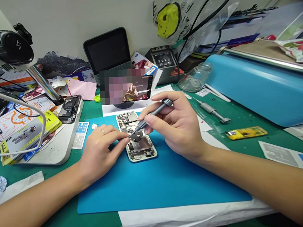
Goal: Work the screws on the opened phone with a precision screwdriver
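An opened phone housing (pixel 143 145) with bare inner parts lies on the blue mat (pixel 154 183). My right hand (pixel 179 125) is closed round a dark grey precision screwdriver (pixel 154 113), held slanting above the phone. Its thin tip points down to the phone's left side, close by my left fingertips. My left hand (pixel 100 149), with a ring on one finger, pinches thumb and forefinger together at that left edge. What sits between those fingertips, if anything, is too small to make out.
Left, a white stand base (pixel 60 152) bears another opened phone (pixel 70 108) and a yellow battery box (pixel 29 139). Behind stand a lit phone (pixel 140 89) and a smart display (pixel 108 50). Right lie a second screwdriver (pixel 211 109), a yellow battery-like part (pixel 246 132) and a glass jar (pixel 195 78).
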Tool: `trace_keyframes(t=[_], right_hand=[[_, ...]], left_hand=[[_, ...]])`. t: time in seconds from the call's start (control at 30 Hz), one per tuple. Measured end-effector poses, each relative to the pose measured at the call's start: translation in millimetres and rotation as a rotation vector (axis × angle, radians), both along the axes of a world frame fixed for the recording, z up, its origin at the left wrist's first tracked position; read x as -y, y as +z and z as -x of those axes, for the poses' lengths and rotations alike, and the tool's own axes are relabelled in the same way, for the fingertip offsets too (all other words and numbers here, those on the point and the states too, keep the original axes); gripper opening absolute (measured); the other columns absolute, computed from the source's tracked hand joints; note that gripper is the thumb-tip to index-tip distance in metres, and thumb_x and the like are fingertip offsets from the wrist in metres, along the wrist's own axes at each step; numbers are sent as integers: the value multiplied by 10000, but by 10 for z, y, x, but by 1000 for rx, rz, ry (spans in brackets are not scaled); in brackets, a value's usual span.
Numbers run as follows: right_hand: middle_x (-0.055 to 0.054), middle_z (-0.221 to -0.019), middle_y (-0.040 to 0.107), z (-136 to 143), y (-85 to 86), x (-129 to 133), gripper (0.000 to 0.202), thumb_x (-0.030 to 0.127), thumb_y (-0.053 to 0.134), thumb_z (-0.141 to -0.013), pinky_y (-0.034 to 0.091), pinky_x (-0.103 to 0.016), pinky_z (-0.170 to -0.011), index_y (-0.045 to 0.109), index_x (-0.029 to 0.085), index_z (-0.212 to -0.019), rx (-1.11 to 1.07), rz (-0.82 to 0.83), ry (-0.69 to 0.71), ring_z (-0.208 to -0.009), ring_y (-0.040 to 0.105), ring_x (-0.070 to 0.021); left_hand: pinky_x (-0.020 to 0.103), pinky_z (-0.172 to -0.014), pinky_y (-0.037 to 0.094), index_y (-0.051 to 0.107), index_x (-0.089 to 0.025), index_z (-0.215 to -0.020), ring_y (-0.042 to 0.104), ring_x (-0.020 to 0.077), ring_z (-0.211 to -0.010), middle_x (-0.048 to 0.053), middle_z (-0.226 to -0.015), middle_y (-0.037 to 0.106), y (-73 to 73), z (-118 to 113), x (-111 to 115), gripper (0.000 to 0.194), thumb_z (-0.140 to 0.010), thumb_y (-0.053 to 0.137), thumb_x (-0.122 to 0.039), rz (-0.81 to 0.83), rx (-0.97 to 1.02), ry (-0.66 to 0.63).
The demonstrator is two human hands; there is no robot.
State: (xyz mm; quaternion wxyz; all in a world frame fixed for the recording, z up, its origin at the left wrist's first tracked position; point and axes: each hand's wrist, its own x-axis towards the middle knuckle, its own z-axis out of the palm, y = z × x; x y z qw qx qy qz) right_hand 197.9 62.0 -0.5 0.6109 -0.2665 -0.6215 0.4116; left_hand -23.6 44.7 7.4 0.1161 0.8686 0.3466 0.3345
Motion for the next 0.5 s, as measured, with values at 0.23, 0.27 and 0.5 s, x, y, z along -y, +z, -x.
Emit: trace_keyframes(t=[0.23, 0.27, 0.5], right_hand=[[25, -847, 751, 26, 23, 12, 290, 221, 774, -921, 631, -219, -541, 572, 298, -1115, -57, 2, -20, -653, 671, -115], [23, -849, 751, 24, 23, 14, 292, 222, 776, -922, 633, -219, -544, 574, 299, -1118, -54, -2, -18, -652, 670, -114], [18, -861, 741, 5, 8, 19, 278, 193, 749, -942, 635, -210, -550, 583, 303, -1137, -9, -38, -14, -668, 679, -113]], left_hand=[[329, -795, 443, 742, -170, -991, 667, 194, -840, 31, -921, 756, -8, 3, 2, 70, -1019, 683, -195, 12, 22, 11], [329, -797, 443, 741, -170, -986, 668, 193, -839, 32, -920, 756, -5, 5, 2, 70, -1018, 685, -196, 13, 23, 9], [328, -789, 447, 749, -167, -982, 662, 192, -830, 33, -909, 751, 6, 1, -3, 59, -1006, 706, -199, 10, 35, 0]])
